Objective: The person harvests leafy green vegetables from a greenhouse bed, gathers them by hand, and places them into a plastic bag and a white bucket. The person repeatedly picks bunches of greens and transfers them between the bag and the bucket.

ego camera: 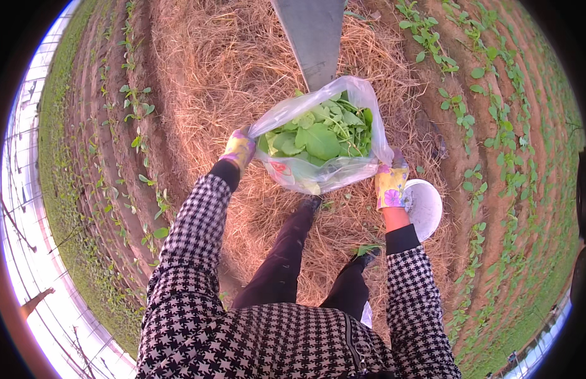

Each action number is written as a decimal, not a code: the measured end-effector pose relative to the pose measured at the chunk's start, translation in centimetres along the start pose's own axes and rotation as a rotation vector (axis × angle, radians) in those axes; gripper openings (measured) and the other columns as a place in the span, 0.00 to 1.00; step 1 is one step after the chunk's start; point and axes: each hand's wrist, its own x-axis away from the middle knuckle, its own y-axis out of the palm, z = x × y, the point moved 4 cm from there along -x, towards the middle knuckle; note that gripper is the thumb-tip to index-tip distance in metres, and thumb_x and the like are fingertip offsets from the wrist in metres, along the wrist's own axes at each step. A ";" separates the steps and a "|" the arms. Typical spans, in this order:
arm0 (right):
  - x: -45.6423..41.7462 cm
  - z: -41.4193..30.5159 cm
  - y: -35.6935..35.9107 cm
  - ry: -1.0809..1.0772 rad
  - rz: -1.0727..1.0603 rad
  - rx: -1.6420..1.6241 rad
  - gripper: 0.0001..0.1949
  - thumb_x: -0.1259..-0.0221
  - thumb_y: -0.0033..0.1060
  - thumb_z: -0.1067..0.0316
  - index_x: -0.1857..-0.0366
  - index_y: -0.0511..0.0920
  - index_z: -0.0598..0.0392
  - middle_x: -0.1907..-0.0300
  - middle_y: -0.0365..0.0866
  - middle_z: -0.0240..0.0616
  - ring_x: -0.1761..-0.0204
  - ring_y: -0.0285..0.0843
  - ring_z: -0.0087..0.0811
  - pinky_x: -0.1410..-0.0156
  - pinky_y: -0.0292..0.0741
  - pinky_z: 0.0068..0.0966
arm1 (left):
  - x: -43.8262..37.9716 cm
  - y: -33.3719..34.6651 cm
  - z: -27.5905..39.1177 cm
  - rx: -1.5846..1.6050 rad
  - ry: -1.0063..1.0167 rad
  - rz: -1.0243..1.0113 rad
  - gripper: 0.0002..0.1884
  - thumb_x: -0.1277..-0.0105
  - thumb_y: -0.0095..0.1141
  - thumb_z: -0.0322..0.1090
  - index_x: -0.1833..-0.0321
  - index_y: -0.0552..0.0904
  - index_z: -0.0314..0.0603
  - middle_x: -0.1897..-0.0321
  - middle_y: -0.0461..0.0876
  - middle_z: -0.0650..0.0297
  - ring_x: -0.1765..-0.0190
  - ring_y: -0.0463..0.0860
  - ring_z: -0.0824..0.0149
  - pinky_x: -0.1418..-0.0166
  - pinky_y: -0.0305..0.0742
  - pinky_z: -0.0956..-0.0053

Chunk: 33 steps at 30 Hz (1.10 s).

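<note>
A clear plastic bag hangs wide at the mouth between my two gloved hands, with red print on its near left side. Inside it lie loose green leaves and stems. My left hand, in a yellow and purple floral glove, grips the bag's left rim. On the other side, my right hand, in a matching glove, holds the right rim. Just beside that hand, a white plastic bucket appears on the straw, partly covered by the glove.
Dry straw covers the path underfoot. A grey flat-faced post or beam stands beyond the bag. Rows of young leafy plants grow in soil on the right, with more seedlings on the left.
</note>
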 end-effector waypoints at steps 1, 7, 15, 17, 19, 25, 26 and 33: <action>-0.3 -1.2 -0.3 -0.043 0.019 0.047 0.08 0.48 0.48 0.70 0.65 0.76 0.58 0.71 0.80 0.45 0.68 0.80 0.41 0.65 0.74 0.32 | 1.5 0.0 0.5 0.197 -0.023 0.009 0.15 0.40 0.45 0.23 0.49 0.75 0.34 0.63 0.81 0.54 0.60 0.80 0.63 0.56 0.73 0.75; -6.6 -4.3 -0.4 -0.174 0.000 -0.077 0.08 0.44 0.52 0.73 0.61 0.76 0.59 0.68 0.81 0.37 0.68 0.78 0.29 0.63 0.75 0.25 | 7.0 -2.4 6.0 0.747 -0.156 0.182 0.17 0.38 0.50 0.24 0.45 0.73 0.32 0.56 0.79 0.60 0.57 0.79 0.68 0.54 0.74 0.77; -13.5 2.0 3.4 0.253 -0.182 0.588 0.25 0.44 0.53 0.51 0.57 0.74 0.69 0.61 0.77 0.60 0.55 0.76 0.50 0.53 0.71 0.33 | 1.3 1.7 0.5 0.599 -0.399 0.120 0.13 0.39 0.53 0.39 0.59 0.77 0.37 0.81 0.75 0.65 0.83 0.69 0.73 0.83 0.60 0.78; -13.1 3.7 2.9 0.328 -0.192 0.518 0.22 0.43 0.51 0.54 0.60 0.75 0.67 0.62 0.78 0.59 0.56 0.76 0.51 0.53 0.71 0.33 | 0.8 2.6 3.1 0.490 -0.395 0.063 0.12 0.39 0.53 0.38 0.60 0.77 0.36 0.79 0.76 0.64 0.81 0.71 0.71 0.81 0.61 0.77; -12.3 4.0 3.0 0.493 -0.041 0.173 0.19 0.43 0.49 0.56 0.62 0.77 0.65 0.63 0.79 0.57 0.58 0.76 0.49 0.53 0.71 0.33 | 0.1 2.8 2.8 0.458 -0.351 0.051 0.11 0.40 0.51 0.35 0.61 0.78 0.34 0.76 0.78 0.61 0.77 0.74 0.70 0.76 0.66 0.77; -10.6 0.6 2.3 0.464 -0.153 0.088 0.20 0.43 0.53 0.54 0.57 0.76 0.63 0.60 0.78 0.55 0.58 0.77 0.45 0.51 0.70 0.29 | -0.9 0.6 0.0 0.090 -0.270 0.076 0.17 0.37 0.49 0.43 0.64 0.80 0.33 0.77 0.80 0.56 0.74 0.79 0.65 0.70 0.71 0.70; -10.7 0.4 1.7 0.403 -0.144 0.089 0.21 0.45 0.56 0.56 0.54 0.74 0.63 0.59 0.78 0.53 0.58 0.77 0.42 0.52 0.71 0.28 | -1.0 0.4 0.4 -0.002 -0.251 0.087 0.19 0.36 0.49 0.45 0.64 0.80 0.33 0.77 0.80 0.55 0.73 0.79 0.64 0.69 0.71 0.69; -4.8 -0.5 -4.2 0.074 -0.024 -0.258 0.28 0.48 0.63 0.63 0.44 0.64 0.61 0.62 0.77 0.40 0.65 0.76 0.24 0.63 0.74 0.18 | 3.0 -5.4 8.8 -0.473 -0.019 0.304 0.24 0.36 0.48 0.52 0.57 0.81 0.34 0.74 0.82 0.56 0.70 0.80 0.66 0.64 0.72 0.73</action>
